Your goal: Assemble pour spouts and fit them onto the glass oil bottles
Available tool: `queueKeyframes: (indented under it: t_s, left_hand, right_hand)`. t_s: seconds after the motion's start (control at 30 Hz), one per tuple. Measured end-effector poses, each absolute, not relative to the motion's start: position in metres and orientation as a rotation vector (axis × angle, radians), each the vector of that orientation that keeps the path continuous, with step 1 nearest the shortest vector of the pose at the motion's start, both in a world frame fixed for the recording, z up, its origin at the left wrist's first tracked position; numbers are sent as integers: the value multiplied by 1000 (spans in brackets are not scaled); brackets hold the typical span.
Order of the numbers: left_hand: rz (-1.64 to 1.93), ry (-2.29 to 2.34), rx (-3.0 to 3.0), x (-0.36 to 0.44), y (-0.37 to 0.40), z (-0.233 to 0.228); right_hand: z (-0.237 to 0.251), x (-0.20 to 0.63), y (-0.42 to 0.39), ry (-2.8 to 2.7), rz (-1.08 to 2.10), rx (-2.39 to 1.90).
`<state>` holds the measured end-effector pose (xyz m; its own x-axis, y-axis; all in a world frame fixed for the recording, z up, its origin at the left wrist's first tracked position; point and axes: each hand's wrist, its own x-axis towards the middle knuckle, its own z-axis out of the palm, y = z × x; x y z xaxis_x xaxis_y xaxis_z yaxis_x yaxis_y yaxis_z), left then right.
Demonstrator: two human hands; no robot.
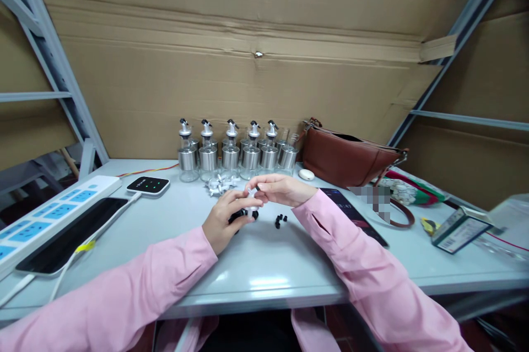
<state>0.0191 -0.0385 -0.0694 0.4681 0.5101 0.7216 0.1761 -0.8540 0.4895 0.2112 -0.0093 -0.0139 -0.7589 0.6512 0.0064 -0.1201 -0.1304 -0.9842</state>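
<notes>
Head view: left hand and right hand meet mid-table, both pinched w/ fingers closed round a small white spout part held between them. Loose black caps lie just right of the grip, more white parts just behind-left, and the bottle row farther behind.

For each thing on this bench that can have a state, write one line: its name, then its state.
Left hand: closed on the small white part.
Right hand: pinching the same part.
Dispenser bottles: upright, spouts fitted.
Brown bag: top open.
Power bank: lights on.
Phone: screen lit.
Black caps: loose on the table.
</notes>
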Motion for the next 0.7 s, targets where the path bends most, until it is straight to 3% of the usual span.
queueKeyframes:
  t_s: [0.27, 0.47, 0.7]
  left_hand:
    - [1341, 728, 2366, 20, -32, -75]
    - [899, 1194, 2684, 17, -32, -72]
    - [716, 1337, 2734, 17, -37, -66]
  right_hand:
    - [-14, 214, -6, -1555, 1861, -540]
    - [-9, 216, -5, -1409, 1749, -613]
    - [-8, 216, -3, -1322, 1692, -652]
